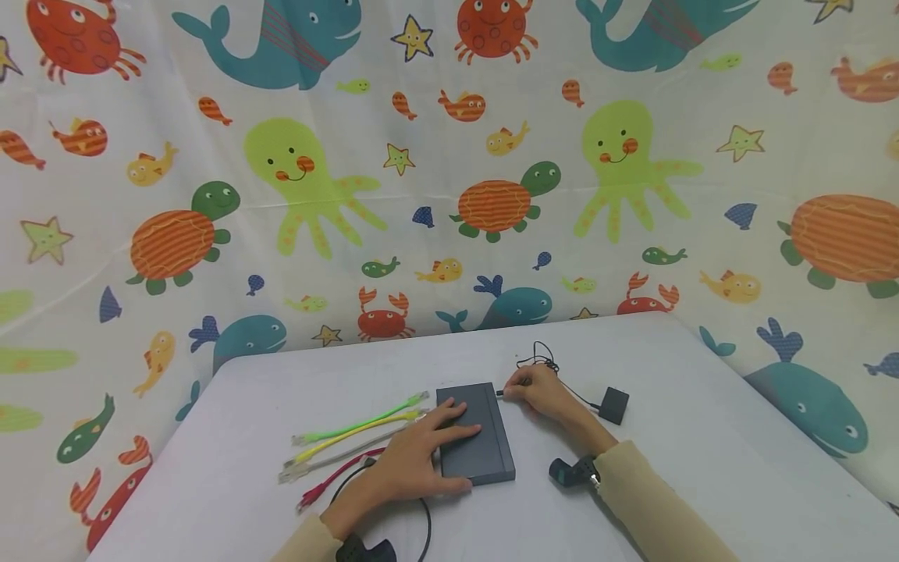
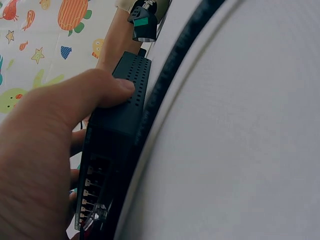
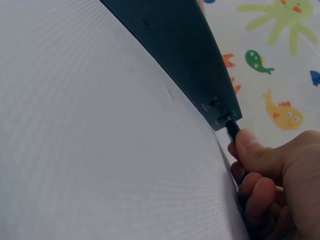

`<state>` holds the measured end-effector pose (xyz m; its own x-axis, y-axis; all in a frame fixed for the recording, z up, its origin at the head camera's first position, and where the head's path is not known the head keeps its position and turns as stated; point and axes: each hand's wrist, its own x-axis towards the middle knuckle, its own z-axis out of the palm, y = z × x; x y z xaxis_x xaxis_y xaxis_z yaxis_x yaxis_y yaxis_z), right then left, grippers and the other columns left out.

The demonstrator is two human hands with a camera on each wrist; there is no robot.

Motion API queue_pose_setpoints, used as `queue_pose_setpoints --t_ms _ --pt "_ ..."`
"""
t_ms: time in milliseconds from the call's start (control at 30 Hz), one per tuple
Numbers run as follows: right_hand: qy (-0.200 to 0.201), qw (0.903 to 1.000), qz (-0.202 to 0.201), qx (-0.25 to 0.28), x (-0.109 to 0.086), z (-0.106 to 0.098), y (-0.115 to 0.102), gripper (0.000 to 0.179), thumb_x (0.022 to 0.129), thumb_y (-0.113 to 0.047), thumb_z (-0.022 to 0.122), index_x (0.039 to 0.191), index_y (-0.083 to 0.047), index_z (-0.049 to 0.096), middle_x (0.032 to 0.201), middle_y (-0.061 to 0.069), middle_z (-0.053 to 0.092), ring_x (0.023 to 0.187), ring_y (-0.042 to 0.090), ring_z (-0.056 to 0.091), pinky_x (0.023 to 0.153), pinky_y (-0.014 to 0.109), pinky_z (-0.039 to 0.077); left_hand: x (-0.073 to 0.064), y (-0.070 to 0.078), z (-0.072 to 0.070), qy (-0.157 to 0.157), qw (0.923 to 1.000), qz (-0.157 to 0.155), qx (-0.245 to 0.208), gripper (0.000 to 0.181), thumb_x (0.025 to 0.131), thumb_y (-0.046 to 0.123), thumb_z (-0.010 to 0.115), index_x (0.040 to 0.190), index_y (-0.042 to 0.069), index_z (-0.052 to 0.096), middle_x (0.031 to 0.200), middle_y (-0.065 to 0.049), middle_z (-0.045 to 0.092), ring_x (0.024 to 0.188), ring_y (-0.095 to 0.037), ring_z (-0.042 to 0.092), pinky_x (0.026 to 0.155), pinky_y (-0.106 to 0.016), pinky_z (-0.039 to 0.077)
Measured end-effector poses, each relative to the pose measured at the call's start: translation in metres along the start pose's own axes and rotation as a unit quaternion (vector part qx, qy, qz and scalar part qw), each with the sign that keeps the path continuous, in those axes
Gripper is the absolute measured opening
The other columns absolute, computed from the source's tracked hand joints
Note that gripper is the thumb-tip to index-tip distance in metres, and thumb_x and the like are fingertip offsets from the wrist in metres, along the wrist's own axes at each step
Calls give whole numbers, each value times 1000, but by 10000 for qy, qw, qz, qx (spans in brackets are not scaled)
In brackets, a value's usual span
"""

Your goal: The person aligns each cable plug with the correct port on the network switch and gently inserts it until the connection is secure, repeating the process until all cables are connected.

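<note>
A flat dark grey network switch lies on the white table. My left hand holds it, fingers spread over its top and thumb against its near vented side. In the left wrist view, a row of ports faces the cables. My right hand pinches a small black cable plug at the switch's right side. The plug's tip meets a small slot beside a round hole; how deep it sits I cannot tell. Its thin black cable leads to a square black power adapter.
Left of the switch lie a green cable, a yellow cable, a grey cable and a red cable, roughly parallel. A thicker black cable curves under my left forearm. A patterned curtain hangs behind the table.
</note>
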<state>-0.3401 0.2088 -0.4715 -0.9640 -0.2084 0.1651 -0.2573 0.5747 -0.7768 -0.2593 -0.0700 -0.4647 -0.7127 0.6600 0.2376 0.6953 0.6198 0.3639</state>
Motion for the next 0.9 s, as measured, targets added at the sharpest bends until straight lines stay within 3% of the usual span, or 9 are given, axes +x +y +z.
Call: queue_pose_setpoints --t_ms 500,900 --pt "2 9998 -145 -105 1 1 -2 7 83 -17 73 85 -11 74 78 2 66 50 9 48 47 23 41 -1 -2 0 -42 10000 -54 -40 68 75 69 65 137 52 43 156 11 33 148 -22 26 106 -56 38" --pt "48 10000 18 -15 -2 0 -2 5 81 -16 74 83 -12 73 77 1 65 52 11 49 48 24 41 0 1 -1 -111 9998 -137 -91 67 75 69 65 136 53 44 156 11 32 148 -23 25 107 -57 38"
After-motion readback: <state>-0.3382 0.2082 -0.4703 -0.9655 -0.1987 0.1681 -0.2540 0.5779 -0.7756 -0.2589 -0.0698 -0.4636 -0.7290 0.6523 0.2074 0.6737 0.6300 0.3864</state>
